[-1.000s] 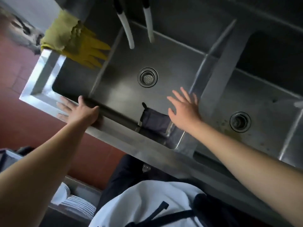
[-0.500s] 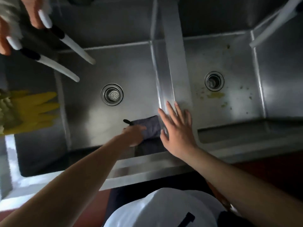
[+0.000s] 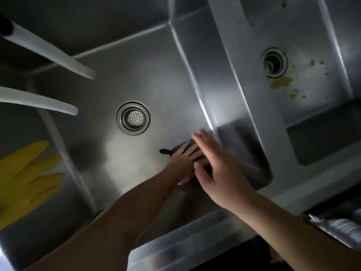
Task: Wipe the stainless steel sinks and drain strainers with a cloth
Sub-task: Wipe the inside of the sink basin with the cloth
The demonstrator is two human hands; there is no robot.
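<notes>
A dark grey cloth (image 3: 187,148) lies on the floor of the left sink (image 3: 121,79), in the corner nearest the person, close against the steel divider (image 3: 230,75) that separates the two basins. A small dark loop sticks out from its left edge. Most of the cloth is hidden under the hands.

The left hand (image 3: 183,163) rests flat on top of the cloth with its fingers spread and pointing toward the divider. It presses on the cloth; it is not closed around it, as far as can be seen. The right hand (image 3: 216,169) is open, fingers straight and together, and sits above and just to the right of the left hand. Whether it touches the cloth or only hovers over it cannot be told.

The round perforated drain strainer (image 3: 133,117) sits in the middle of the left sink, well apart from the cloth. The steel around it looks fairly clean. In the right sink (image 3: 312,36), yellowish stains and small bits of food lie around the right drain (image 3: 274,62).

Judging from this, the wiping is at or near its start: the right sink is clearly unwiped, and both strainers probably remain to be done.

Two white faucet hoses (image 3: 48,49) hang over the left sink, and a yellow rubber glove (image 3: 25,173) lies at its left edge.
</notes>
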